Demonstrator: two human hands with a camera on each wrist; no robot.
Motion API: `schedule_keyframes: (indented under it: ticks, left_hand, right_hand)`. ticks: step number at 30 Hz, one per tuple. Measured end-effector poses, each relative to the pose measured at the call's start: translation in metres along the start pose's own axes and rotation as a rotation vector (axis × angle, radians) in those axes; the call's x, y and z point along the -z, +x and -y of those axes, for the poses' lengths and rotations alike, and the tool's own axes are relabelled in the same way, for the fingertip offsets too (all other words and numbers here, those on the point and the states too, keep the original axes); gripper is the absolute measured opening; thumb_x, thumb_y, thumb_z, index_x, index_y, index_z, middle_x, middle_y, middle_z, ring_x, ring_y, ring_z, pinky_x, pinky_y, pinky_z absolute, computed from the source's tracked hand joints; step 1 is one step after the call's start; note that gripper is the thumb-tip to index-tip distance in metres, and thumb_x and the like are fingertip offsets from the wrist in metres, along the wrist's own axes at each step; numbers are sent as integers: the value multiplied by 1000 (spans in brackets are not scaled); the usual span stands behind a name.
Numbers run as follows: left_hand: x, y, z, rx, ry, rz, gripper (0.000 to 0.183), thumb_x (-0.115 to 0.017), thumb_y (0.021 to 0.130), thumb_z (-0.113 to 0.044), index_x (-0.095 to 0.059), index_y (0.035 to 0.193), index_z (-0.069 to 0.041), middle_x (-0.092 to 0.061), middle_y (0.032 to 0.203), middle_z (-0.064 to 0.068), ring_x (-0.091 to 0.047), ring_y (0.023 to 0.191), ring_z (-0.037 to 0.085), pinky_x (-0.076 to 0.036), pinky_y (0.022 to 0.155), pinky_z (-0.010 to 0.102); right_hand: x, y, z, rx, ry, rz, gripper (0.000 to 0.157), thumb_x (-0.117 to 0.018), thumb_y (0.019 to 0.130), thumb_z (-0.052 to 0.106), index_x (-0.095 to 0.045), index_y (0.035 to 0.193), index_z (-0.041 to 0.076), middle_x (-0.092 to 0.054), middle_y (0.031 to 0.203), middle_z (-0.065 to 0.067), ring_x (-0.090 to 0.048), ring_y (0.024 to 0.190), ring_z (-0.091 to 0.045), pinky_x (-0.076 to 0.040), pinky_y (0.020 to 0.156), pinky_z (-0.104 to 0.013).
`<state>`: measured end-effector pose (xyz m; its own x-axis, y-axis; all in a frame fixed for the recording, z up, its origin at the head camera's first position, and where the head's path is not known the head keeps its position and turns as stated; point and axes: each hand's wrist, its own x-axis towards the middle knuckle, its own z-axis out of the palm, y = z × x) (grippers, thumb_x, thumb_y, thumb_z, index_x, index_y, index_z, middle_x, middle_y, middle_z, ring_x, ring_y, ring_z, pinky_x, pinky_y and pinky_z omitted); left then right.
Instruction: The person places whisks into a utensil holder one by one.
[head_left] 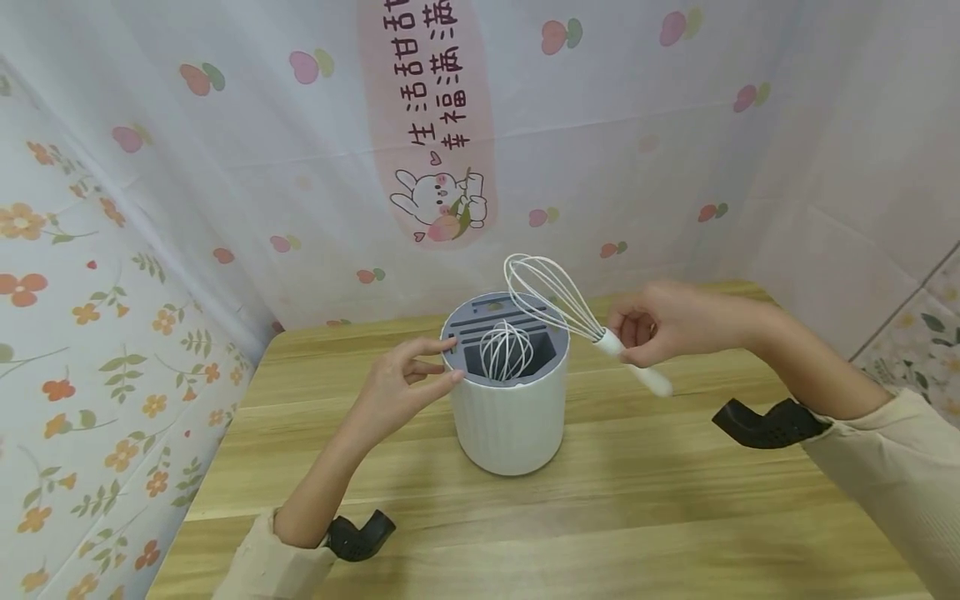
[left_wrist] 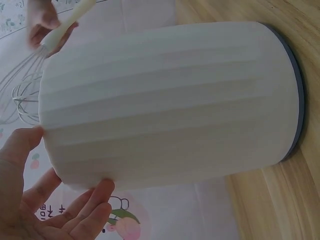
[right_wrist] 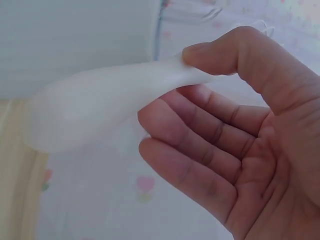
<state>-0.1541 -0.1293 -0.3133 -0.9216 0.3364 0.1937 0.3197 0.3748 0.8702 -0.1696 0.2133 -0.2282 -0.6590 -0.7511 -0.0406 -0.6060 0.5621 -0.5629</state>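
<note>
A white ribbed utensil holder (head_left: 510, 425) with a grey slotted top (head_left: 480, 310) stands upright on the table. Inside its larger opening is a wire whisk (head_left: 506, 354), wire loops up. To the holder's right, my right hand (head_left: 660, 323) pinches a second whisk (head_left: 573, 312) by its white handle (right_wrist: 95, 102), between thumb and fingers. This whisk is tilted, its wire loops over the holder's top and its handle end pointing down to the right. My left hand (head_left: 408, 379) touches the holder's left rim, thumb and fingers fairly straight and spread, as the left wrist view also shows.
The wooden table (head_left: 315, 433) extends around the holder. Behind it hangs a white curtain (head_left: 300, 167) with peach prints and a rabbit drawing, and a flowered curtain (head_left: 90, 333) hangs at the left. Each wrist carries a black mount (head_left: 768, 423).
</note>
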Motion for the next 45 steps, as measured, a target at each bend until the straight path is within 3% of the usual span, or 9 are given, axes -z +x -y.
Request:
schedule_keyframes:
  ticks: [9,19,29,35,42,45]
  left_hand:
    - [-3,1,1,-4,25,1,39,-70,81,-34,-62,116,-20,-52,128,-8,-61,100,17,-49,80,41]
    - [-8,3,0,-23,6,9,38,-71,80,-32,-62,115,-20,-52,128,-7,-61,99,18,-50,78,40]
    - [-6,5,1,-35,20,5,37,-71,80,-31,-63,114,-19,-53,127,-6,-62,97,17,-51,76,38]
    - [-3,5,0,-31,24,0,37,-71,80,-31,-63,114,-20,-52,127,-7,-62,97,17,-50,77,39]
    - [-1,3,2,-18,18,-6,36,-71,81,-30,-63,114,-19,-53,127,-7,-62,98,17,-50,78,40]
    - [0,3,2,-8,15,-6,35,-71,81,-26,-62,115,-16,-52,128,-4,-61,100,19,-50,78,40]
  right_hand:
    - [10,39,25,54,13,-12,8,-66,80,10,-62,87,9,-62,73,4,-59,67,-12,-50,65,-28]
    - [17,74,25,90,73,-37,13,-67,80,7,-59,88,2,-66,80,-3,-64,75,-16,-52,71,-29]
    - [15,87,16,3,104,110,18,-67,77,6,-62,93,-1,-67,83,-6,-66,78,-17,-52,71,-29]
    - [12,96,13,14,140,191,27,-70,75,3,-59,99,-2,-66,93,-7,-65,85,-19,-51,76,-31]
    - [11,105,18,69,18,211,26,-76,70,5,-61,92,3,-61,86,-3,-58,80,-18,-49,75,-32]
    - [10,107,22,53,-43,212,31,-78,68,6,-61,93,5,-59,87,-2,-53,81,-19,-46,77,-34]
